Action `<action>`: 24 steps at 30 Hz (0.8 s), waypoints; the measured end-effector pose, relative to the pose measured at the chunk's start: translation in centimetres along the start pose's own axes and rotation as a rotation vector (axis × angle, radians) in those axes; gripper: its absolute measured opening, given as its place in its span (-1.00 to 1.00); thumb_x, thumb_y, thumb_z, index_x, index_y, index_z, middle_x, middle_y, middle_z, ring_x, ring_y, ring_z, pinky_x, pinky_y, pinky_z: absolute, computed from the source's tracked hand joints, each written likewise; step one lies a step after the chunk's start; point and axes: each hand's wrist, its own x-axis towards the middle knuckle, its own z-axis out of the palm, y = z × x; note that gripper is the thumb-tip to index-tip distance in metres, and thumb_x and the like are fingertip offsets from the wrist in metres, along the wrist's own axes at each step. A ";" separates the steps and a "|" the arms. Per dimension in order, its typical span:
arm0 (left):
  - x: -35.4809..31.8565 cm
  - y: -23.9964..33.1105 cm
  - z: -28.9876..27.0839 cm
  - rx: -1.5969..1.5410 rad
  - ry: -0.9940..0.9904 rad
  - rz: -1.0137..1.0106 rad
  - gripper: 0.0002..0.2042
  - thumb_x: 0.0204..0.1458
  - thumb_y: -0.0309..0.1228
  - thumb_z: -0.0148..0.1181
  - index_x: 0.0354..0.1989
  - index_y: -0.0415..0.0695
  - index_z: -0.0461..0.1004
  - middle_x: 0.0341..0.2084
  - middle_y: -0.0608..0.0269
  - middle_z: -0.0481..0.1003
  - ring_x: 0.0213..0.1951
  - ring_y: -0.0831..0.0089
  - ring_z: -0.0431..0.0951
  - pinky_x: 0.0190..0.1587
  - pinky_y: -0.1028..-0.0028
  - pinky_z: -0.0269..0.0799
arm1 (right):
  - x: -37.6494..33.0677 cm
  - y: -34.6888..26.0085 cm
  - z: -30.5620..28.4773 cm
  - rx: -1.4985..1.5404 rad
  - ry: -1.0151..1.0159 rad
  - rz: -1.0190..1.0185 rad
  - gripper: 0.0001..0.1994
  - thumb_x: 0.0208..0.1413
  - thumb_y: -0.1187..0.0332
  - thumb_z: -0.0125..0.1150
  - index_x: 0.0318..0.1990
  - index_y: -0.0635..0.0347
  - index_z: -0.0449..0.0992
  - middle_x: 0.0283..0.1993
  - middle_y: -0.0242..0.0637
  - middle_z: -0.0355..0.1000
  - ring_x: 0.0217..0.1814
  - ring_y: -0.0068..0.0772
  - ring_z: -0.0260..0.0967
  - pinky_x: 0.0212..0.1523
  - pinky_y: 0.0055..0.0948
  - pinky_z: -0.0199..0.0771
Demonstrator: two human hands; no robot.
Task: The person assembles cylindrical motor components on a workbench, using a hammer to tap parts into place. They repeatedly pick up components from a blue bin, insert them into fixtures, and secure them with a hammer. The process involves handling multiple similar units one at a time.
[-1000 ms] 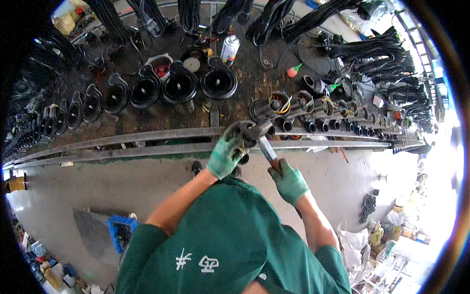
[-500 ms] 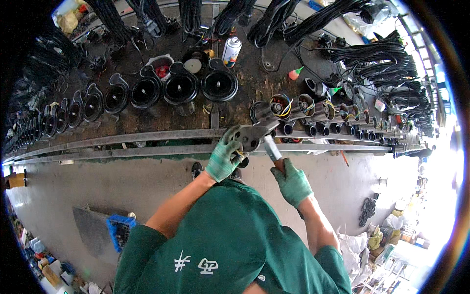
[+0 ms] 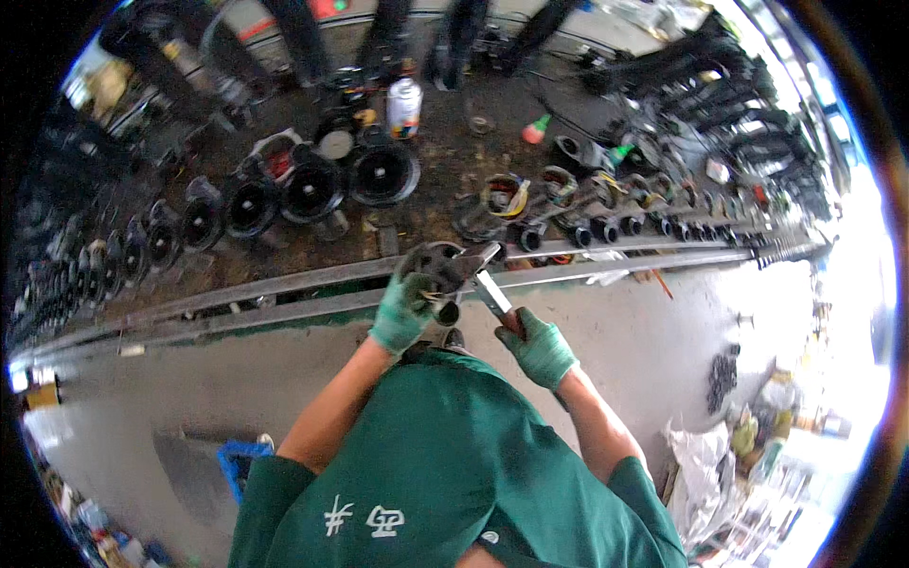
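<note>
- Left hand (image 3: 402,312), in a green glove, is clamped on a dark round part (image 3: 431,263) at its near left side. Probably gripped there to steady it while leaving the right side open to the tool.
- Right hand (image 3: 540,350), also gloved, is closed around the brown handle of a hammer (image 3: 492,294), well back from the head. Such a hold likely gives swing room and keeps fingers clear.
- The 2 hands are apart; the hammer head lies across the part's right side in this view. Blur hides whether the metal touches.
- Part sits in front of the body, by the metal rails (image 3: 312,281) along the near edge of the tabletop (image 3: 440,180). Cannot tell if a rail bears any weight.
- Black housings (image 3: 383,175) stand in a row to the left, metal cylinders (image 3: 502,196) to the right; presumably lined up for easy reach, with the middle left for working.
- Versus 0.5 s ago: bench items sit further left in view and the rails slope more, so the head seems to have turned. Both grips unchanged; hammer head now lower relative to left hand; part's holed face reads less clearly.
</note>
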 end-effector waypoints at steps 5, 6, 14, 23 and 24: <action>-0.9 0.4 -1.1 0.250 -0.032 -0.126 -0.62 -0.10 -0.63 0.43 -0.13 -0.15 0.42 0.41 -0.07 0.18 0.34 0.01 0.32 0.24 0.23 0.42 | -1.0 9.0 2.3 0.375 0.432 0.255 -0.71 0.20 0.17 0.34 -0.16 0.21 0.50 -0.45 -0.03 0.49 -0.42 -0.06 0.49 -0.36 -0.19 0.47; -0.8 0.2 -1.1 0.278 -0.037 -0.132 -0.63 -0.11 -0.63 0.43 -0.15 -0.15 0.41 0.41 -0.08 0.18 0.34 -0.01 0.32 0.23 0.21 0.42 | -1.1 11.3 2.1 0.419 0.514 0.278 -0.72 0.19 0.18 0.34 -0.17 0.21 0.50 -0.50 -0.11 0.48 -0.50 -0.21 0.46 -0.42 -0.23 0.46; -0.1 3.9 -0.9 0.391 -0.043 -0.127 -0.67 0.02 -0.57 0.43 -0.11 -0.17 0.39 -0.18 0.22 0.39 -0.16 0.31 0.42 -0.03 0.38 0.43 | 2.3 28.2 -3.1 0.760 0.745 0.662 -0.77 0.13 0.29 0.36 -0.37 0.21 0.44 -0.63 -0.39 0.31 -0.72 -0.46 0.23 -0.70 -0.36 0.26; -0.8 3.5 -1.4 0.488 -0.021 -0.238 -0.48 -0.01 -0.60 0.40 0.16 -0.22 0.38 -0.03 0.07 0.40 -0.03 0.21 0.47 0.05 0.32 0.47 | 15.2 45.8 -11.4 -0.214 0.750 0.720 -0.47 0.16 0.04 0.31 0.10 0.31 0.48 -0.37 -0.14 0.53 -0.36 -0.10 0.53 -0.31 -0.12 0.53; -1.5 2.1 -2.2 0.613 -0.025 -0.270 -0.48 -0.02 -0.60 0.40 0.16 -0.21 0.39 0.14 -0.02 0.38 0.09 0.09 0.49 0.09 0.27 0.48 | 15.6 46.6 -11.8 -0.160 0.740 0.690 -0.44 0.18 0.02 0.29 0.15 0.29 0.44 -0.31 -0.07 0.54 -0.34 -0.07 0.55 -0.31 -0.12 0.53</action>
